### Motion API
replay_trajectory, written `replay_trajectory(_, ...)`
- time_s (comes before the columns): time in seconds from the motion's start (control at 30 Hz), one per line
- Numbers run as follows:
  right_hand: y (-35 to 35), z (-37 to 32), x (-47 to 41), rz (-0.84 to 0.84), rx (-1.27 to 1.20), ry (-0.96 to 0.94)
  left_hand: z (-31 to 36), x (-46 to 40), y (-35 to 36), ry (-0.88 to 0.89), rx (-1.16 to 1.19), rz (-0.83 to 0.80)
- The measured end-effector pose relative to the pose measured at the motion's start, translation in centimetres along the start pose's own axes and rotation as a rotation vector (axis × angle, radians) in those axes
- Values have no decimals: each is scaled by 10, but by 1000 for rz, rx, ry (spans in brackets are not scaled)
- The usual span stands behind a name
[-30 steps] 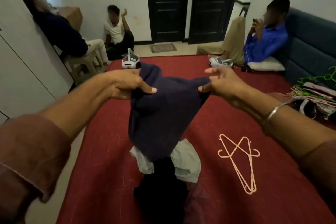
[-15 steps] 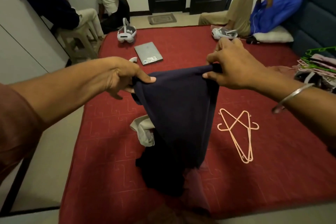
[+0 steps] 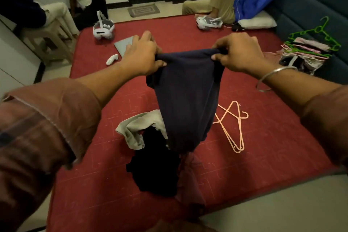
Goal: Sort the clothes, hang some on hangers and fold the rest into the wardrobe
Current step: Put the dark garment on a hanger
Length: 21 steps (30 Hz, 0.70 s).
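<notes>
A: What is sitting along the left edge of the red mattress (image 3: 263, 137)?

B: 1 white headset (image 3: 103, 29) is lying at the far left corner, with a small white controller (image 3: 112, 59) just nearer along that edge. A flat grey laptop (image 3: 123, 45) is lying beside them, partly hidden behind the left hand (image 3: 144, 56).

A: And what is that hand doing?

B: It is pinching the left end of the top hem of a dark navy cloth garment (image 3: 188, 96), thumb and fingers clamped together on the fabric. The sleeve on that arm is a rolled brown one (image 3: 37, 137).

A: Where is the garment hanging?

B: It is hanging in the air above the middle of the mattress, its lower end reaching down to a heap near the front edge: a crumpled light grey cloth (image 3: 135, 132), a black garment (image 3: 156, 171) and a dull reddish piece (image 3: 190, 175).

A: The other hand?

B: The right hand (image 3: 239, 52) is gripping the right end of the same hem, fingers closed on it, and a thin metal bangle (image 3: 271, 77) is circling that wrist.

A: Anything further right?

B: 2 pale pink wire hangers (image 3: 233, 128) are lying crossed on the mattress, just right of the hanging garment. At the far right edge, a stack of folded clothes (image 3: 308, 52) is resting with a green plastic hanger (image 3: 318, 34) on top.
</notes>
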State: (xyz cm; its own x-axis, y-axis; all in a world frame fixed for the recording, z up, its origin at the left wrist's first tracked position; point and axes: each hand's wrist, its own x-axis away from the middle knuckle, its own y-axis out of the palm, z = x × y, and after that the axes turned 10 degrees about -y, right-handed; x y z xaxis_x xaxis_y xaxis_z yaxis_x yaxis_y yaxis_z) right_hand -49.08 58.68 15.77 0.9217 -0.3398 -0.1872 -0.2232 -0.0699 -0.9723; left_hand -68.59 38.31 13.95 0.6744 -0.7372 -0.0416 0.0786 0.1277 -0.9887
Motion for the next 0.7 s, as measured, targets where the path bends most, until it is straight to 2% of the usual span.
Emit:
replay_trajectory(0.23, 14, 64, -20, 210, -44, 37, 33, -62, 21, 26, 68, 245)
replay_trajectory(0.33, 32, 87, -12, 269, -94, 53, 45, -64, 41, 51, 121, 325)
replay_trajectory(0.43, 66, 104, 19, 276, -152, 16, 48, -40, 85, 144, 271, 366)
replay_trajectory(0.53, 123, 118, 85, 176, -155, -81, 47, 12, 166, 284, 335, 291)
replay_trajectory(0.63, 207, 128, 163, 10, -151, -120, 52, 73, 269, 359, 286, 42)
replay_trajectory(0.7, 271, 131, 210, -132, -187, -81, 56, 110, 338, 337, 207, -132)
